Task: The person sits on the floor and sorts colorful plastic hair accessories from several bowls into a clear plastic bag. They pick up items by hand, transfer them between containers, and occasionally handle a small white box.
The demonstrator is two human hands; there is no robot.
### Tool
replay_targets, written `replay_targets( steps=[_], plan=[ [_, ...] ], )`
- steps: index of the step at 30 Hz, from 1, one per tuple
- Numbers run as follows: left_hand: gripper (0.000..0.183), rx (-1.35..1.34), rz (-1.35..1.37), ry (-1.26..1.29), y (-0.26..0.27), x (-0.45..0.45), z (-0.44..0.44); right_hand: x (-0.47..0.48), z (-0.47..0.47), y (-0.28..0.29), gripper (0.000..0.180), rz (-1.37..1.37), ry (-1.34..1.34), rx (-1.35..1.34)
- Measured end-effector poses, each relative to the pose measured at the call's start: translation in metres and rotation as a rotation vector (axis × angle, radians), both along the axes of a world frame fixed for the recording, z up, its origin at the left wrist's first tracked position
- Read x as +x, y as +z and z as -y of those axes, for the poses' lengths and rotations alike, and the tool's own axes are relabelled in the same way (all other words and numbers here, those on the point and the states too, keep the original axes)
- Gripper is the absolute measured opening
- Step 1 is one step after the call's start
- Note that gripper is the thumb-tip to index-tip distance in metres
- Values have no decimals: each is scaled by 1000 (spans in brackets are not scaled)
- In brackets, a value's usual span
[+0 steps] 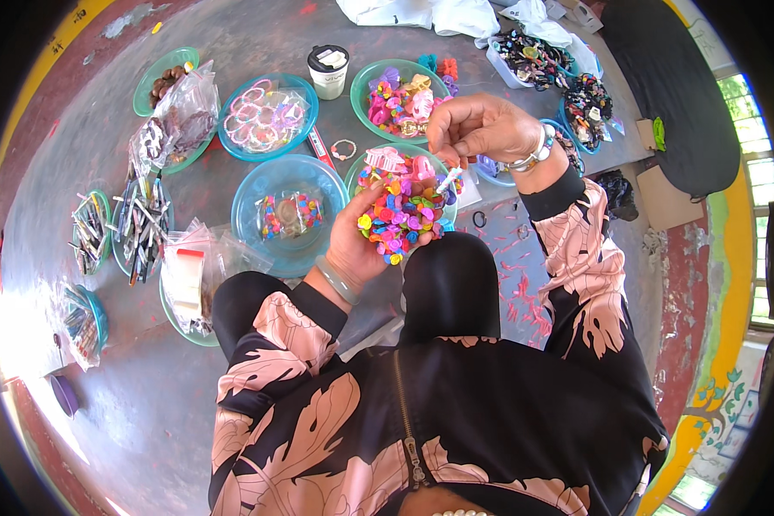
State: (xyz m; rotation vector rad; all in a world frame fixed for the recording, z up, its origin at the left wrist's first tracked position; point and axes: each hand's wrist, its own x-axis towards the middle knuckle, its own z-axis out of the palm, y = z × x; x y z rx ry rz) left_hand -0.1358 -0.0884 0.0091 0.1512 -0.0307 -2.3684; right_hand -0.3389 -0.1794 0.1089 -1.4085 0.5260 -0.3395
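My left hand (355, 226) is cupped around a bunch of small rose-shaped ornaments (403, 216) in many bright colours. Behind and partly beneath the bunch sits a green plastic basin (355, 169) with pink hair claw clips (387, 159) in it. My right hand (484, 132) is raised just beyond the bunch, its thumb and fingertips drawn together. Right under those fingertips is a small white and teal piece (450, 180); whether they grip it is unclear.
Around me stand a blue basin (242, 193) with bagged ornaments, a blue plate of bead bracelets (227, 106), a green basin of clips (361, 103), a lidded cup (328, 80), baskets of pens (143, 226) and containers of dark hair ties (587, 109). Pink scraps (529, 300) litter the right side.
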Motion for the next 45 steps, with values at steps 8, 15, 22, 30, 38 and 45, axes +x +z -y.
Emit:
replay_targets(
  steps=[8, 15, 22, 30, 38, 45],
  plan=[
    [46, 51, -33, 3, -13, 2, -1, -4, 20, -22, 32, 28, -11, 35],
    [49, 80, -25, 39, -7, 3, 1, -19, 18, -37, 27, -203, 84, 53],
    [48, 69, -64, 52, -4, 5, 2, -8, 6, -48, 29, -413, 202, -107],
    [51, 17, -118, 88, -12, 10, 4, 12, -14, -61, 24, -354, -9, -463],
    [46, 37, -47, 168, -12, 14, 4, 24, -34, -85, 30, -365, -315, -656],
    [49, 46, -99, 208, -6, 16, 6, -4, -28, -113, 28, -522, -321, -921]
  ],
)
